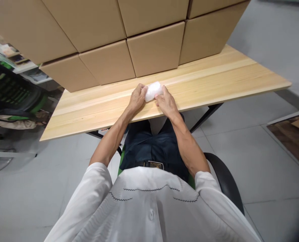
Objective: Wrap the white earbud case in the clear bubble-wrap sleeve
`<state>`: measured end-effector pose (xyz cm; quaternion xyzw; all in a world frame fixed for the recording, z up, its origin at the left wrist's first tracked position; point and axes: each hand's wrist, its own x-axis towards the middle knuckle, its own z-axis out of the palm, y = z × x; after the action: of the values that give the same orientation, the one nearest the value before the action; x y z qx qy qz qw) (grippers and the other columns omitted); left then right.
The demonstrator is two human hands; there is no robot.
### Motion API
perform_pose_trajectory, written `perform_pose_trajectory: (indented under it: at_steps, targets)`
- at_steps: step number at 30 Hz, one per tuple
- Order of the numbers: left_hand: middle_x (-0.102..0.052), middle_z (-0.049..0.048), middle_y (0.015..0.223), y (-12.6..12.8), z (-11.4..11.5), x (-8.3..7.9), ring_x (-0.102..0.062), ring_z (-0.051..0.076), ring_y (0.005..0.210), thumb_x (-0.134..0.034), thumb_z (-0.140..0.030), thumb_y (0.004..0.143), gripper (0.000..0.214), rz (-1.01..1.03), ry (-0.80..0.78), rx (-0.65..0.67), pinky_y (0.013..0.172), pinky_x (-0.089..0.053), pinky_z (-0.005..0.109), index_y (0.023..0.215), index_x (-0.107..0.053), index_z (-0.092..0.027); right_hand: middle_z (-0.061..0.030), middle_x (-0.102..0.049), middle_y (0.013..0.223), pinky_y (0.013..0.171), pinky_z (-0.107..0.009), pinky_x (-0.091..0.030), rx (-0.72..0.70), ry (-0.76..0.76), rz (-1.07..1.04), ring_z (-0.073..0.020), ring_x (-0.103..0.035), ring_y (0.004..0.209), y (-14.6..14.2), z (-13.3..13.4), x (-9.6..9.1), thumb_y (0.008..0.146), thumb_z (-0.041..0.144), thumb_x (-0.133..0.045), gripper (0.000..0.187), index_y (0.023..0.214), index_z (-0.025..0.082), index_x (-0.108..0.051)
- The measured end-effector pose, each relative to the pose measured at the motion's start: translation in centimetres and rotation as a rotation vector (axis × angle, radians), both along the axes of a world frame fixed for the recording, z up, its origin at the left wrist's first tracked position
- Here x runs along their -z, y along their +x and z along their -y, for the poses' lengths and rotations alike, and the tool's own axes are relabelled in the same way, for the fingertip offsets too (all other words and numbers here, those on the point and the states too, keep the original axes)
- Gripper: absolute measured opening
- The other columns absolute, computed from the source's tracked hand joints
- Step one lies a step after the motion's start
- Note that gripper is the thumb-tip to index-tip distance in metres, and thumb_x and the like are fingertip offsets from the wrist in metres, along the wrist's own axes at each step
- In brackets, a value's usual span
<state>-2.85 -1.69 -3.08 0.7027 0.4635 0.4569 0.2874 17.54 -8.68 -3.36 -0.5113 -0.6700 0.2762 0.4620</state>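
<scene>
A small white wad that looks like crumpled plastic or foam wrap (pixel 153 90) lies on the light wooden table (pixel 215 80). My left hand (pixel 137 98) grips its left end with curled fingers. My right hand (pixel 165 101) pinches its right end. Both hands rest on the tabletop near its front edge.
Stacked brown cardboard boxes (pixel 154 47) fill the back of the table just beyond my hands. I sit on a black and green chair (pixel 225 178). Crates and clutter (pixel 10 94) stand at the left. Grey floor tiles (pixel 252 151) lie to the right.
</scene>
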Motion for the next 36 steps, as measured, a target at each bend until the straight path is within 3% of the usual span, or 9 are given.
perform_pose_trajectory:
  at_steps: [4,8,12,16,20,29,36]
  targets:
    - [-0.073,0.0037,0.098,-0.8,0.1,0.4,-0.066,0.021,0.088,-0.077,-0.073,0.107,0.048,0.079,0.001,0.062,0.085,-0.053,0.034,0.109,-0.072,-0.025,-0.0215,-0.086,0.141,0.116,-0.069,-0.067,0.038,-0.078,-0.121,-0.0473,-0.081,0.139,-1.0,-1.4,0.4,0.112,0.074,-0.063,0.088,0.18,0.019,-0.051]
    - [-0.083,0.0111,0.129,-1.4,0.1,0.4,-0.077,0.026,0.115,-0.087,-0.075,0.097,0.063,0.135,0.023,0.211,0.103,-0.059,0.037,0.132,-0.078,-0.024,-0.0197,-0.088,0.135,0.121,-0.067,-0.066,0.058,-0.089,-0.332,-0.0439,-0.08,0.139,-1.9,-2.9,0.9,0.106,0.07,-0.072,0.097,0.181,0.014,-0.047]
    - [-0.082,0.0143,0.148,-1.4,0.2,0.3,-0.076,0.033,0.134,-0.092,-0.062,0.091,0.069,0.137,0.022,0.324,0.119,-0.058,0.044,0.147,-0.078,-0.025,-0.0173,-0.085,0.148,0.126,-0.063,-0.065,0.002,-0.01,-0.489,-0.0384,-0.081,0.137,-2.0,-3.1,1.1,0.093,0.065,-0.082,0.089,0.167,0.021,-0.06]
    - [-0.083,0.0114,0.143,-1.4,0.7,0.0,-0.075,0.033,0.132,-0.084,-0.041,0.089,0.064,0.075,0.027,0.326,0.121,-0.057,0.046,0.15,-0.08,-0.026,-0.0169,-0.084,0.15,0.128,-0.06,-0.063,-0.073,0.056,-0.485,-0.0368,-0.081,0.137,-1.7,-2.6,1.0,0.086,0.052,-0.079,0.067,0.146,0.023,-0.072]
    - [-0.084,0.0091,0.129,-1.4,1.0,-0.3,-0.074,0.033,0.122,-0.071,-0.029,0.083,0.063,0.014,0.069,0.276,0.116,-0.057,0.048,0.145,-0.084,-0.026,-0.0163,-0.084,0.147,0.127,-0.059,-0.063,-0.104,0.06,-0.464,-0.0368,-0.081,0.135,-1.8,-2.5,1.0,0.084,0.046,-0.077,0.064,0.144,0.022,-0.073]
    - [-0.085,0.008,0.133,-1.0,1.0,0.0,-0.073,0.032,0.126,-0.068,-0.027,0.079,0.053,0.096,0.069,0.273,0.12,-0.056,0.046,0.129,-0.084,-0.024,-0.0112,-0.083,0.146,0.127,-0.057,-0.063,-0.152,0.035,-0.437,-0.036,-0.078,0.137,-1.7,-3.1,1.4,0.08,0.044,-0.087,0.072,0.148,0.025,-0.074]
    - [-0.078,0.0023,0.106,-0.4,1.4,-0.2,-0.068,0.023,0.1,-0.071,-0.024,0.077,0.034,0.203,0.021,0.285,0.097,-0.056,0.036,0.11,-0.077,-0.025,-0.0103,-0.083,0.145,0.124,-0.058,-0.064,-0.139,0.062,-0.367,-0.0356,-0.078,0.134,-1.6,-2.5,1.0,0.082,0.043,-0.088,0.062,0.141,0.026,-0.078]
